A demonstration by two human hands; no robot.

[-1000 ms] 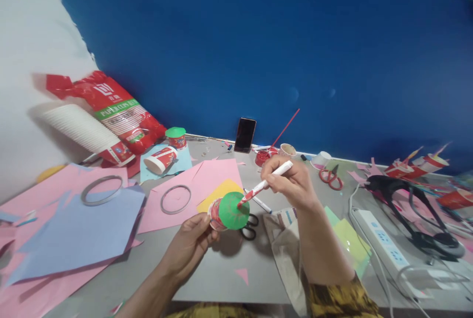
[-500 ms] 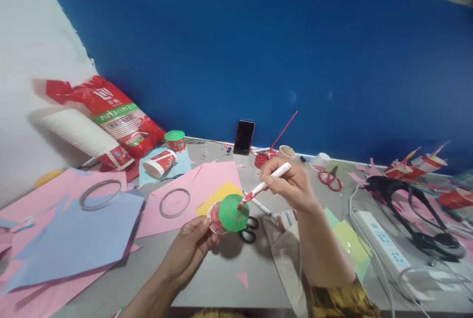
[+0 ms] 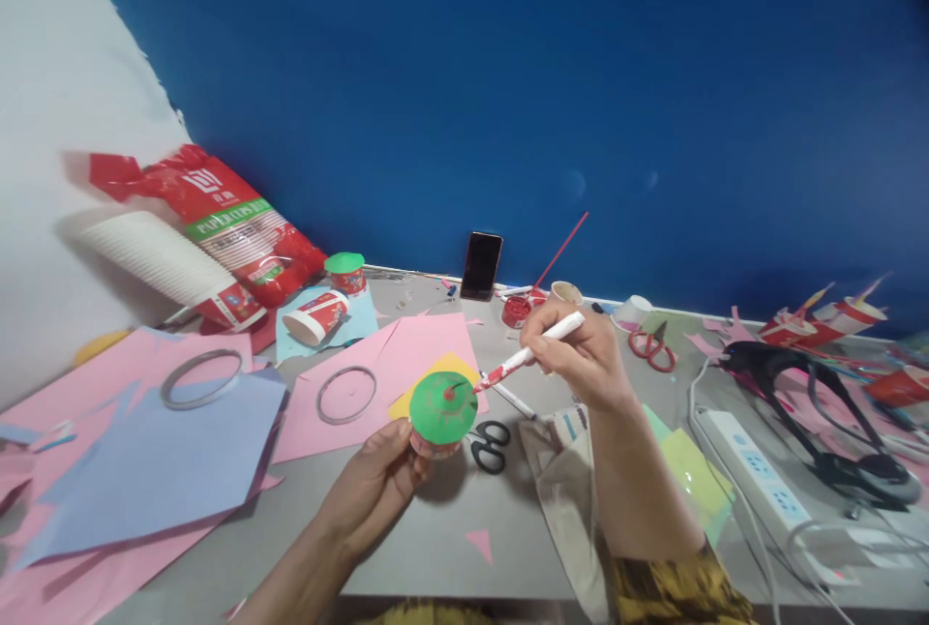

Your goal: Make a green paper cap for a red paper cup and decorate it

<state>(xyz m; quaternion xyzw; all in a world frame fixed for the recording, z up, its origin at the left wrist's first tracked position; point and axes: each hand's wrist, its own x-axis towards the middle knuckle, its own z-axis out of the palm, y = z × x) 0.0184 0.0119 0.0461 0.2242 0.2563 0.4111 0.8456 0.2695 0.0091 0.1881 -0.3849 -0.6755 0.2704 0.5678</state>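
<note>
Low over the table, my left hand (image 3: pixel 377 485) grips a red paper cup (image 3: pixel 434 449) by its side. A green paper disc (image 3: pixel 437 420) covers the cup's top and faces me, bearing a red dot and faint reddish marks. My right hand (image 3: pixel 577 354) pinches a white and red marker (image 3: pixel 533 352), its tip close to the disc's right edge; whether it touches I cannot tell. Black-handled scissors (image 3: pixel 490 448) lie just right of the cup, their blades partly hidden. Another white marker (image 3: pixel 510 396) rests behind them.
A phone (image 3: pixel 482 265) leans on the blue wall. At left are a bag of paper cups (image 3: pixel 239 219), a cup stack (image 3: pixel 164 262), tape rings and coloured paper (image 3: pixel 166 470). A cloth (image 3: pixel 570 499), a power strip (image 3: pixel 759 475) with cables and red scissors (image 3: pixel 653 346) lie at right.
My left hand has tilted the cup so the green disc faces me more, showing the red dot. The marker tip has moved slightly up and right, away from the disc's middle.
</note>
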